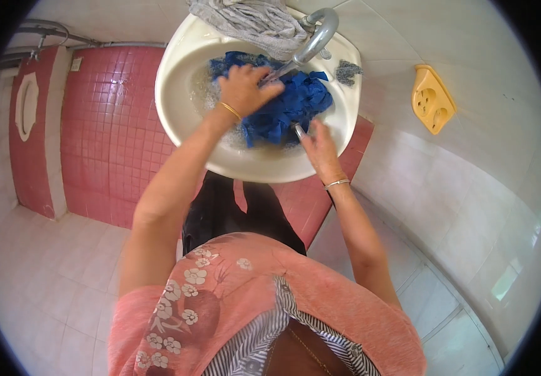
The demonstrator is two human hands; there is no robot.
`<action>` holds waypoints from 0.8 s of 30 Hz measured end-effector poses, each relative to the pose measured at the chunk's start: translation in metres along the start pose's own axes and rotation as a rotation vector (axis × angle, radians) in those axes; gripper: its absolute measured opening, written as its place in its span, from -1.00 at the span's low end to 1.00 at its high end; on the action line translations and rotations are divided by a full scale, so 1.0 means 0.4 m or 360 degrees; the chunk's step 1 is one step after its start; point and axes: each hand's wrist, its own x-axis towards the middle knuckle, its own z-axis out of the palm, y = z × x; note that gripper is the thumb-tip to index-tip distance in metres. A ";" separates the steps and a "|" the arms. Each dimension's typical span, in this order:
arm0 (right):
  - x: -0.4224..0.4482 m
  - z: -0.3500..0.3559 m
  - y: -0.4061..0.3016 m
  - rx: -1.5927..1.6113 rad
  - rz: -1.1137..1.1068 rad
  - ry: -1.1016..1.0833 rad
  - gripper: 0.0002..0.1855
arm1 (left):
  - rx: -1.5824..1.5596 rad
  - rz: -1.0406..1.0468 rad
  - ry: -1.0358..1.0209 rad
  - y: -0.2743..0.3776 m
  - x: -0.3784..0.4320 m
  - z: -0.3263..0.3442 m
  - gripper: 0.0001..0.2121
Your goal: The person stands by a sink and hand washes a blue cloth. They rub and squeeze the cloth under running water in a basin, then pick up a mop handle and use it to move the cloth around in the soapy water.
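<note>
A washbasin (171, 98) in front of me holds soapy water and a bunched blue cloth (294, 101), wet and folded on itself. My left hand (249, 89) is over the cloth's left part with its fingers spread, beside the stream from the faucet (319, 42). A gold-coloured bangle circles that wrist. Nearer to me, my right hand (321, 148) is at the basin's front right, blurred, with a silvery bangle on its wrist. By its fingers shows a small shiny thing (299, 131) that I cannot identify. Whether the right hand grips it is unclear.
A wrung grey cloth (256, 23) lies over the basin's back rim, behind the faucet. On the right rim sits a dark mesh scouring pad (348, 72). A yellow soap dish (432, 99) is fixed to the tiled wall at the right. Red tiles (120, 141) extend to the left.
</note>
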 end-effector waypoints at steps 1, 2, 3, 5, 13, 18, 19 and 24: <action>-0.020 0.019 0.022 -0.0035 0.0210 -0.0144 -0.68 | 0.0052 0.0075 -0.0028 0.032 -0.015 0.030 -0.48; 0.006 0.012 0.001 -0.0029 0.0190 -0.0140 -0.68 | 0.0160 0.0202 0.0044 0.056 -0.045 0.063 -0.46; 0.045 -0.010 -0.040 0.0212 0.0627 -0.0494 -0.68 | 0.0267 0.0330 0.0108 0.079 -0.070 0.090 -0.43; 0.067 -0.023 -0.053 0.0452 0.1068 -0.0856 -0.67 | 0.0242 0.0335 0.0062 0.096 -0.087 0.090 -0.43; 0.008 -0.125 -0.134 0.0657 0.1024 -0.1099 -0.79 | -0.1067 0.0320 -0.0098 -0.055 -0.070 0.021 -0.70; -0.067 -0.240 -0.211 0.0544 0.0845 -0.0839 -0.78 | -0.2005 0.0050 -0.0172 -0.009 -0.124 -0.128 -0.74; -0.078 -0.257 -0.227 0.0494 0.0785 -0.0738 -0.78 | -0.2009 0.0045 -0.0168 -0.012 -0.128 -0.154 -0.74; -0.126 -0.275 -0.263 0.0139 0.0397 -0.0439 -0.82 | -0.0727 0.0581 0.0355 -0.021 -0.120 -0.256 -0.69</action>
